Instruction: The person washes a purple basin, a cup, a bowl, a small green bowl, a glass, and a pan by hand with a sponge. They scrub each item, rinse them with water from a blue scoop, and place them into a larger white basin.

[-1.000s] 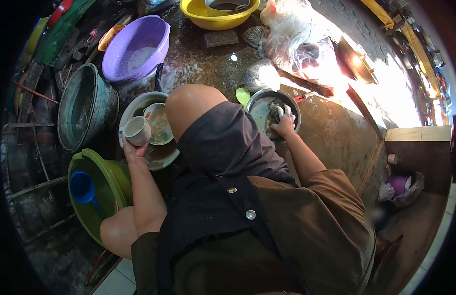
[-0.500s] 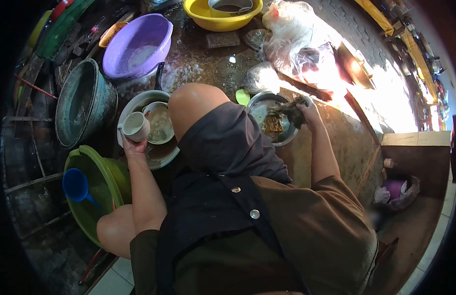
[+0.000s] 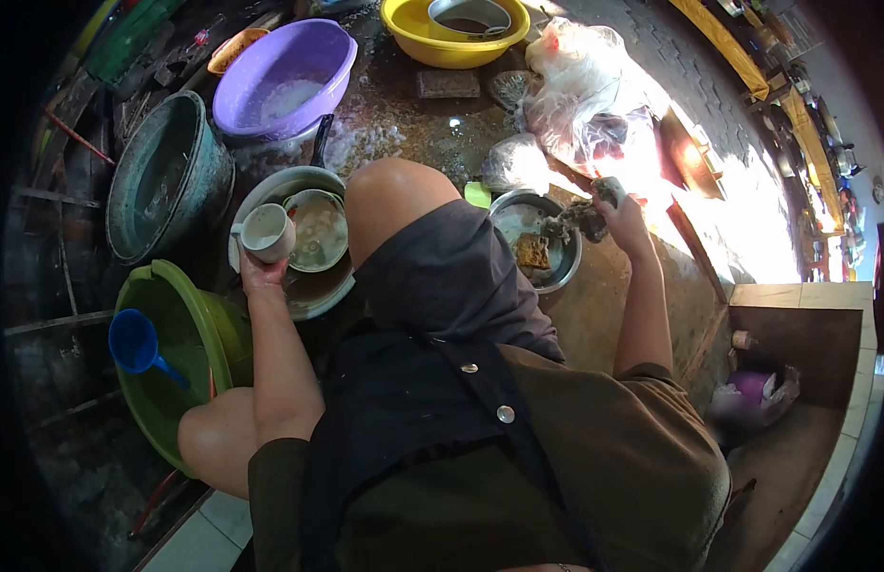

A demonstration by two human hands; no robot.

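My left hand [image 3: 263,275] is closed around a white mug [image 3: 268,234], tilted so that its inside faces up toward me. Below the mug stands a pale basin [image 3: 320,303] of murky water, with a bowl [image 3: 318,250] of cloudy water and a dark-handled pan in it. My right hand [image 3: 621,212] grips a dark, stringy scrubbing pad [image 3: 587,221] over the right rim of a round metal bowl [image 3: 572,262]. A worn, yellow-brown sponge [image 3: 532,251] sits in that bowl, in soapy-looking liquid.
A green tub [image 3: 208,319] with a blue dipper [image 3: 135,341] stands at left. Beyond are a dark weathered tub [image 3: 187,153], a purple basin [image 3: 342,71] and a yellow basin [image 3: 404,38] holding a metal pot. Plastic bags [image 3: 580,76] lie ahead right, near a brick [image 3: 448,84].
My right hand has moved slightly up and right with the scrubbing pad, which now hangs less over the sponge. My left hand still holds the mug. The whole view has shifted a little.
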